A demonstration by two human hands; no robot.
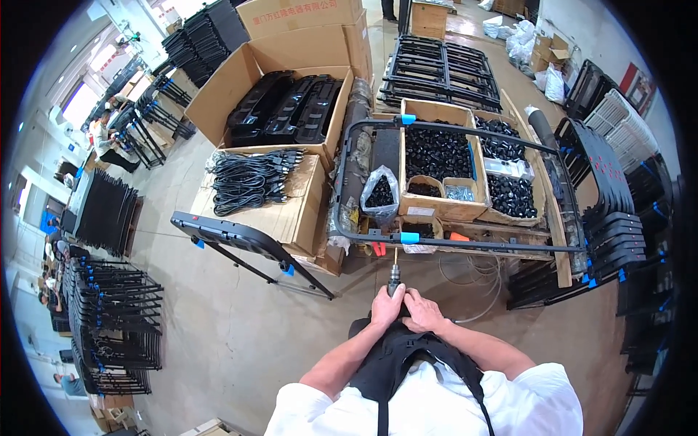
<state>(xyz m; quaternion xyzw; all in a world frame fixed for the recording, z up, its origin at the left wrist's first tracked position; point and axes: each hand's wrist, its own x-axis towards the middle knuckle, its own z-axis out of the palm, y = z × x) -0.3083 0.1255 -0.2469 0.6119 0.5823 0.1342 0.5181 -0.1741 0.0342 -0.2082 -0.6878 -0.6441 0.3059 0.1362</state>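
In front of my body a drill (395, 276) points its long bit away from me, toward the near bar of a black tubular frame (472, 245). My left hand (385, 307) is closed around the tool just behind its metal chuck. Pressed close beside it, my right hand (423, 311) is closed on the tool's rear part, which is mostly hidden by my fingers. The frame lies across the worktable, with blue wraps (410, 238) on its bars. A clear hose (480, 317) runs from near my right hand toward coils below the table.
Boxes of black plastic parts (438, 156) and a plastic bag (380, 198) stand inside the frame's outline. At left are bundled black cables (254, 178) on a carton, an open carton of black panels (291, 109) and a standing black frame (240, 236). Stacked frames (614, 240) stand at right.
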